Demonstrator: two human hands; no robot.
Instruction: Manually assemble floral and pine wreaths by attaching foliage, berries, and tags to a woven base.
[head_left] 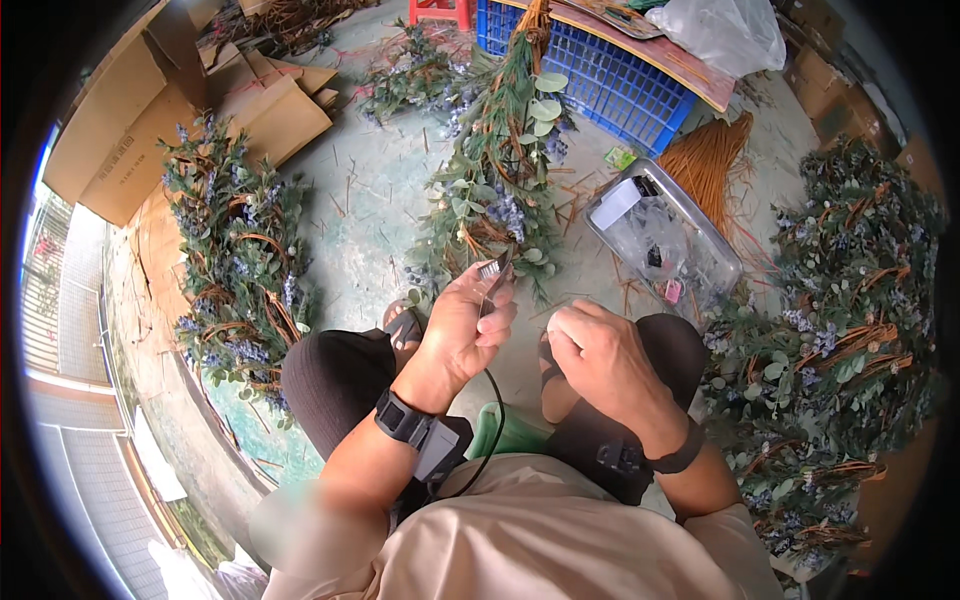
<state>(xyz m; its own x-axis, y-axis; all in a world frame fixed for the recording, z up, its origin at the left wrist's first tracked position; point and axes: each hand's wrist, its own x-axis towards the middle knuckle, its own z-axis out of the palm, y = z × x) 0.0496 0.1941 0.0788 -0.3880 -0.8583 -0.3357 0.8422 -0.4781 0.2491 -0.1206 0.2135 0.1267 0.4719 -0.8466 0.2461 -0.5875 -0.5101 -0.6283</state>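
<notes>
My left hand [465, 325] is raised in front of my knees and grips a small metal tool [494, 275], like pliers or a clip, with its tip pointing up. My right hand [598, 358] is a closed fist just to the right of it, over my right knee; what it holds is hidden. Right beyond the tool, a long garland [500, 170] of green leaves, blue-purple flowers and brown twigs lies on the concrete floor, running away from me toward a blue crate [610, 80].
A finished wreath [235, 255] lies at my left, and a heap of them [850, 330] at my right. A clear plastic box [660, 240] of small parts sits by orange twigs [705, 160]. Flattened cardboard [150, 110] lies at the far left.
</notes>
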